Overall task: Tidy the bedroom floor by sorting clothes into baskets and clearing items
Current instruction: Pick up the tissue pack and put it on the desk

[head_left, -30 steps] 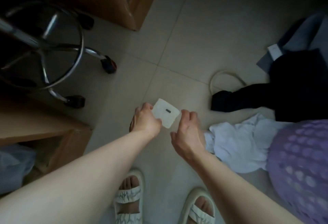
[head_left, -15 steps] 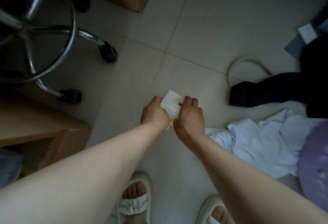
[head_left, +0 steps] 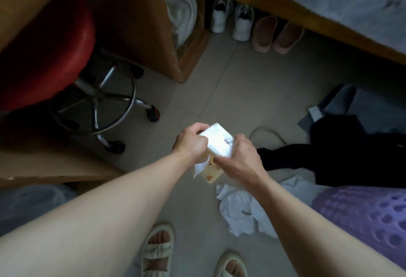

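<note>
Both hands, left hand [head_left: 192, 141] and right hand [head_left: 238, 158], are now closing their grip on the tissue pack [head_left: 216, 145], lifted higher; clothes are still waiting on the floor [head_left: 241, 92].

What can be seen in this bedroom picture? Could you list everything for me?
tissue pack: one, white with an orange-printed end, held up between both hands
stool: one, red seat on a chrome wheeled base, upper left
sneakers: one pair, white, by the bed frame
slippers: one pair, pink, right of the sneakers
white garment: one, crumpled on the floor, lower middle
black garment: one, on the floor, right
grey garment: one, behind the black garment
hair hoop: one, pale, on the floor beside the black garment
basket: one, purple with holes, lower right
sandals: one pair, cream, on the person's feet
left hand: grips the pack
right hand: grips the pack
</note>
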Tool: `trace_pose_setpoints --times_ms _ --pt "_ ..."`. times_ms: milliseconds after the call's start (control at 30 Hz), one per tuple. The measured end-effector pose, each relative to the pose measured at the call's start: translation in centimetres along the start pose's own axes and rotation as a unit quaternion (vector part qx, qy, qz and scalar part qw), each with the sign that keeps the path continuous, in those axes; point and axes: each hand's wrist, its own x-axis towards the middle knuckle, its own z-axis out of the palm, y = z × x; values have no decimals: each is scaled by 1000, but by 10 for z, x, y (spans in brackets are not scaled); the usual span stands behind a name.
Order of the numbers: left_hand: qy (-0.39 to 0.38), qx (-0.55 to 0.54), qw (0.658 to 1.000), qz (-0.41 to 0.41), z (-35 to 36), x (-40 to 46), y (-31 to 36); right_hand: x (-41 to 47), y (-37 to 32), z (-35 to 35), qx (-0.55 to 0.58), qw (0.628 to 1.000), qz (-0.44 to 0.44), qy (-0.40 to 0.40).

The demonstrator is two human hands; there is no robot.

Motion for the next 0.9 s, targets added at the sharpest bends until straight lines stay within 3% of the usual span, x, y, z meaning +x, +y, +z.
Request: trace_pose_setpoints --times_ms 200,500,700,900 --pt "-45 -20 998 34 -39 -74 88 -40 -64 -96 5 999 -43 -3" --pt "-5 -128 986 108 -118 -192 192 -108 -179 -234 46 992 -116 -33" --pt "-17 -185 969 166 -171 -249 229 -154 -257 -284 50 981 -184 -43" --pt "28 -260 953 153 -224 -282 250 -184 -329 -297 110 971 -212 -32"
